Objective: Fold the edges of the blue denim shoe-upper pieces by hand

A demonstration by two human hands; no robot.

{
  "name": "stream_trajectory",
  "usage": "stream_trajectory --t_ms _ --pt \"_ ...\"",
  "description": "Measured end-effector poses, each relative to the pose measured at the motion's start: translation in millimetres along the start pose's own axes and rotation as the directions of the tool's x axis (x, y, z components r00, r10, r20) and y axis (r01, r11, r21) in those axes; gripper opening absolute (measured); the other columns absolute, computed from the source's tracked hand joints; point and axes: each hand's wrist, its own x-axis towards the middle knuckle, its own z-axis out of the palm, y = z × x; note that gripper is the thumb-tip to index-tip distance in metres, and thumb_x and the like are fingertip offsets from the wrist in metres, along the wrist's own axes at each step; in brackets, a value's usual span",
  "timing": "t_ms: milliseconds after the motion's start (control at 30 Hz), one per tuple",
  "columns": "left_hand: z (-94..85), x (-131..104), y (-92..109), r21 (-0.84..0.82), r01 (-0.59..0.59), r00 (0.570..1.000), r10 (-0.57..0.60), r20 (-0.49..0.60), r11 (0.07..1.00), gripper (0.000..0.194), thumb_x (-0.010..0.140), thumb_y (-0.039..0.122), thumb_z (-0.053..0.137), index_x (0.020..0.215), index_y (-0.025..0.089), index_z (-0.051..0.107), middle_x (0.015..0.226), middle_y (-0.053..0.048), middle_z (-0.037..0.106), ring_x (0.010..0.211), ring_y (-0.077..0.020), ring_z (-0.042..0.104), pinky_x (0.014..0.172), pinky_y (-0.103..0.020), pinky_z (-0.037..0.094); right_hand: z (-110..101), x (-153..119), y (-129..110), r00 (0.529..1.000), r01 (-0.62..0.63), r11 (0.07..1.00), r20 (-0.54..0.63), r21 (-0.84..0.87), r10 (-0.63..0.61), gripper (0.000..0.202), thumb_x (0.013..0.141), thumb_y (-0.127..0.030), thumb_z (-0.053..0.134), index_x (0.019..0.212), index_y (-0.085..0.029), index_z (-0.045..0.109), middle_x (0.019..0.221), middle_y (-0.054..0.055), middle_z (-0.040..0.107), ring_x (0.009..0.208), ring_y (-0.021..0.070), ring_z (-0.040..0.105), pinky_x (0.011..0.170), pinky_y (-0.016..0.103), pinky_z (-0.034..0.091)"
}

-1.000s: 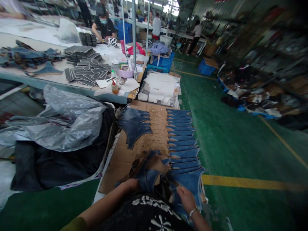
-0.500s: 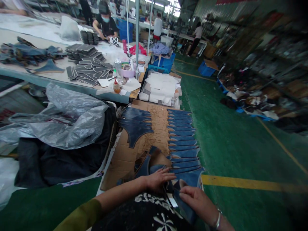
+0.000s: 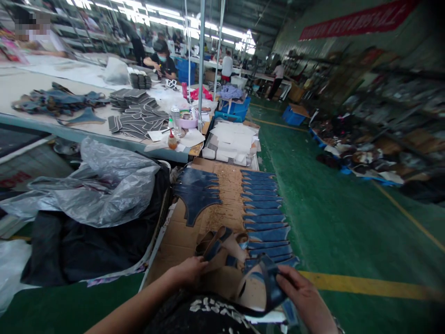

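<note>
My right hand [image 3: 301, 290] pinches a curved strap-like cut piece of blue leather [image 3: 273, 283] above the front of the cardboard; its pale brown underside shows. My left hand [image 3: 190, 272] is at the near left, its fingers curled at the edge of a loose heap of blue and brown leather pieces [image 3: 217, 241]; its fingertips are partly hidden. Beyond my right hand, a row of overlapping blue leather pieces [image 3: 266, 218] runs along the right side of the cardboard [image 3: 227, 190]. More blue pieces [image 3: 200, 197] overlap at its far left.
White sheets [image 3: 231, 139] are stacked beyond the cardboard. Left are a plastic-covered bin [image 3: 114, 181] and a long table [image 3: 97, 132] with grey cut pieces [image 3: 139, 116] and a small glue bottle [image 3: 172, 140]. A metal pole [image 3: 201, 65] stands ahead. Green floor [image 3: 333, 218] lies right; co-workers sit farther back.
My left hand has moved left, off the front of the right-hand row, to the loose heap. My right hand has brought the leather piece up, opening its curve. The view has tilted up.
</note>
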Motion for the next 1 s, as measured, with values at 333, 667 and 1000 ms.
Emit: stream_trajectory --t_ms 333,667,1000 --pt "-45.2 -27 103 -0.985 -0.117 0.993 -0.012 -0.119 0.129 0.035 0.065 0.043 0.068 0.076 0.010 0.066 0.067 -0.005 0.062 0.061 -0.0120 0.056 0.066 -0.025 0.044 84 16 -51 0.762 0.647 0.759 0.052 -0.077 -0.645 0.016 0.081 -0.029 0.052 0.092 -0.026 0.064 0.101 0.004 0.068 0.095 0.0187 0.062 0.083 0.028 0.053" --pt "-86.9 -70 131 -0.674 -0.450 0.839 0.017 -0.544 0.586 0.026 0.078 0.036 0.057 0.083 0.012 0.064 0.074 -0.003 0.059 0.071 -0.0133 0.051 0.070 -0.025 0.040 69 22 -79 0.764 0.634 0.771 -0.110 -0.058 -0.636 0.025 0.085 -0.027 0.049 0.109 -0.028 0.056 0.105 0.003 0.065 0.098 0.0175 0.059 0.086 0.030 0.050" --pt "-83.2 -78 138 -0.375 -0.356 0.893 0.193 -0.407 0.856 0.024 0.081 0.033 0.050 0.080 0.011 0.060 0.070 0.000 0.050 0.067 -0.0117 0.042 0.062 -0.021 0.036 65 17 -98 0.680 0.728 0.684 -0.081 -0.047 -0.729 0.015 0.083 -0.022 0.051 0.091 -0.024 0.062 0.086 0.002 0.067 0.081 0.0140 0.061 0.073 0.025 0.048"
